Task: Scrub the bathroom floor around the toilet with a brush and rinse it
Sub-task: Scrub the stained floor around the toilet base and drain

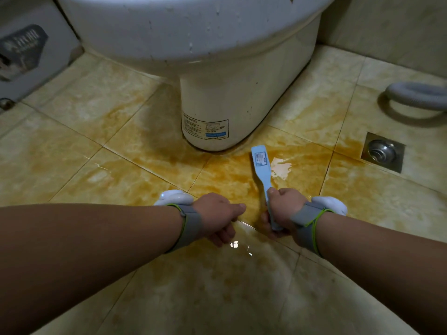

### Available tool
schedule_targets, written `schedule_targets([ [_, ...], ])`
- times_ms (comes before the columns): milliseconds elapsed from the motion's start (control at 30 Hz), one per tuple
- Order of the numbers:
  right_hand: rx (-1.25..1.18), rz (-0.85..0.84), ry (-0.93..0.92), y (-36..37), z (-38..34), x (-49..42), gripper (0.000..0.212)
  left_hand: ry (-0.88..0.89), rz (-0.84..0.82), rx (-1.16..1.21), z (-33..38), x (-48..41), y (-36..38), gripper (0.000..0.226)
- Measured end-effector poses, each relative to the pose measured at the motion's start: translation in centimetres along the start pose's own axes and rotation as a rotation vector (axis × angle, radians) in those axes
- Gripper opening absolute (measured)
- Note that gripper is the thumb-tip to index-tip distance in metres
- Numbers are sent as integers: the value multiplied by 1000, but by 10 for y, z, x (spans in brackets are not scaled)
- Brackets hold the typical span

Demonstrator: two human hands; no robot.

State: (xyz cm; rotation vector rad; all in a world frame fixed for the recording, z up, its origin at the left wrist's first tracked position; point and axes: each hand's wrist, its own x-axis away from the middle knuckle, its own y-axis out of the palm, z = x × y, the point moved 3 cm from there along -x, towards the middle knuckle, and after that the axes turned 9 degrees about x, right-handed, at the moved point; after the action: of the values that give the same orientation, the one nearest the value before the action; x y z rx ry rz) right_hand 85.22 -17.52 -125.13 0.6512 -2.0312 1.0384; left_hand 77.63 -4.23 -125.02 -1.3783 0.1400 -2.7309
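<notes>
Head view:
Right hand (283, 209): centre right; fingers were wrapped round the brush handle.
Left hand (217, 216): centre; fingers hung loosely curled and held nothing.
Brush (261, 165): pale blue; its head lay on the wet floor (121, 141) just before the toilet (217, 93) base. Its label was unreadable.
Toilet sticker (205, 129): read "NOTICE"; the rest was too small.
Drain (382, 151): sat at right.

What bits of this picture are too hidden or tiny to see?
Head view:
- Bristles of the brush: hidden under its blue back.
- Top of the toilet: cut off by the upper edge.
- Print on the sticker: too small to read.
- Rest of the hose: cut off by the right edge.
</notes>
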Motion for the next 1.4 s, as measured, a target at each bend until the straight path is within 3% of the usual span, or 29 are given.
schedule_targets([
  [167,-70,56,63,-12,22,-18,41,34,24,-7,3,-7,1,29],
  [333,350,297,37,-52,27,-9,37,88,11,8,14,-13,11,20],
  [400,399,353,37,-65,24,-5,35,102,6,-1,18,-15,14,20],
  [600,42,224,-76,-39,31,-21,24,146,33,5,27,-22,23,16],
  [767,-126,363,70,-94,61,-34,25,170,39,36,35,-24,26,11],
  [833,-137,396,145,-112,71,-47,24,175,43,39,36,-25,26,11],
  [967,-63,485,55,-99,66,-61,37,185,57,37,42,-29,34,12],
  [1100,-141,410,-35,-78,61,-44,30,203,62,25,49,-32,44,12],
  [1167,-195,394,35,-87,69,-44,26,209,54,23,52,-33,48,11],
  [1300,-255,462,170,-122,87,-66,44,220,55,15,51,-34,45,11],
  [1400,-228,480,78,-103,62,-60,21,219,75,16,49,-32,40,11],
])
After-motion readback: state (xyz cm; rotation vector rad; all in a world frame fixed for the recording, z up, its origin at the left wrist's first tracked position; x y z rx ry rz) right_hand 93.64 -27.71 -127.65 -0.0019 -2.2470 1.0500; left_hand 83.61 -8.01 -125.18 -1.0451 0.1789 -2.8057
